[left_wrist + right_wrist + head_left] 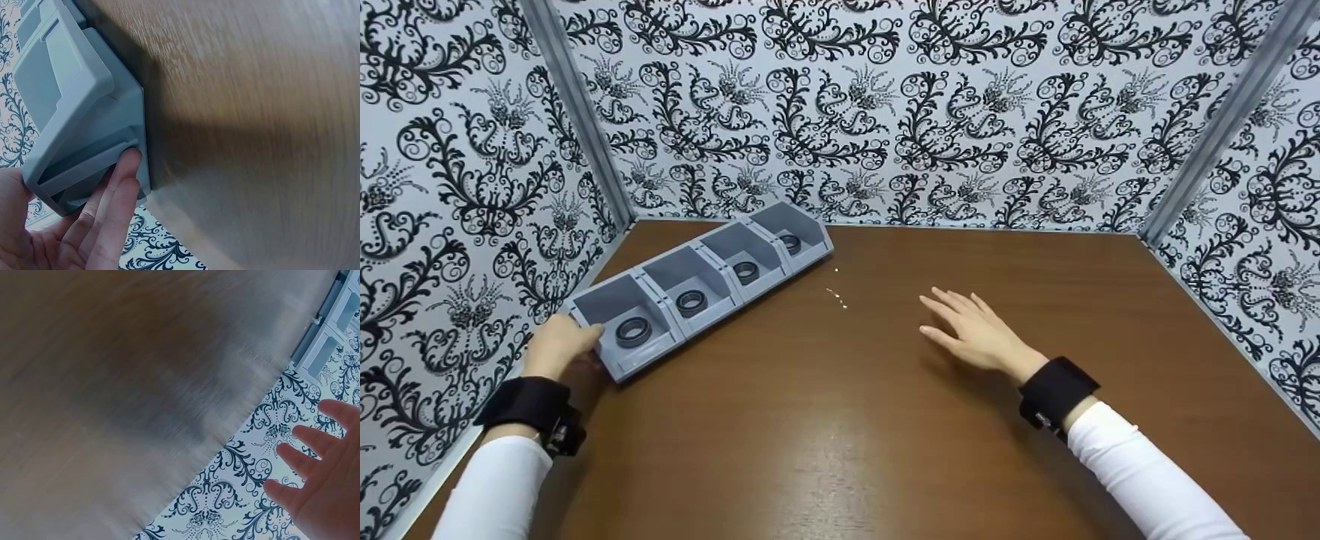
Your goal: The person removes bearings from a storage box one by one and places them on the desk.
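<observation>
Gray bin row [726, 277] is slanting lengthwise toward the table's [840, 420] back, openings facing front-right; left hand [556, 346] is gripping its near end, right hand [976, 334] spreading its fingers.

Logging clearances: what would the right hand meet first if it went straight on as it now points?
The right hand would probably meet the gray tray first, at its far end, though it might just miss that and reach the patterned wall; depth is unclear.

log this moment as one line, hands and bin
left hand: holding near end of grey four-compartment plastic bin | right hand: fingers extended over brown wooden table, empty | in bin: one black ring per compartment
</observation>
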The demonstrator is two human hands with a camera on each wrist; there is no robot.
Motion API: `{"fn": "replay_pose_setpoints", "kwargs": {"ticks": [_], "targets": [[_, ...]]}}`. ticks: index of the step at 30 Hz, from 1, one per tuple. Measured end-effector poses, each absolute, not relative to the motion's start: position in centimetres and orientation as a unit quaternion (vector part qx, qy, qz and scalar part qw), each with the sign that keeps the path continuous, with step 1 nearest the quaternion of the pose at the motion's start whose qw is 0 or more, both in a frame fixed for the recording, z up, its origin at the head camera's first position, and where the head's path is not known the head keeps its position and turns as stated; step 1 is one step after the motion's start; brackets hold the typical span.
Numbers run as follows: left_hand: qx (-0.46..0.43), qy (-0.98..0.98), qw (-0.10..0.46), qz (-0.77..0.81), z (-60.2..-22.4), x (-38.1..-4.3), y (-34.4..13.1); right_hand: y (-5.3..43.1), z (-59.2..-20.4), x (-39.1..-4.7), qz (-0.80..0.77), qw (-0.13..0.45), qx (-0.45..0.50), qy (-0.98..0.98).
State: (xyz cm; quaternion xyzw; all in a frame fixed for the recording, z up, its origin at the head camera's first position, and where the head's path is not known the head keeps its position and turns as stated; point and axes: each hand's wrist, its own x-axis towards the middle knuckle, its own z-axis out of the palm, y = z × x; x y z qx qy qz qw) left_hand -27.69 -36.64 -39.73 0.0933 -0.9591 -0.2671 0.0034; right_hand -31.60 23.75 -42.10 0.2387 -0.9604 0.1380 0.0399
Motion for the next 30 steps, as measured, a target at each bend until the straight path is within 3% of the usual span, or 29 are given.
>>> {"fn": "replay_pose_setpoints", "kwargs": {"ticks": [30], "targets": [[0.08, -0.971, 0.032, -0.222, -39.71, -27.86, -36.35, 24.12, -42.22, -31.77, 0.133, 0.041, 0.249, -0.958]]}}
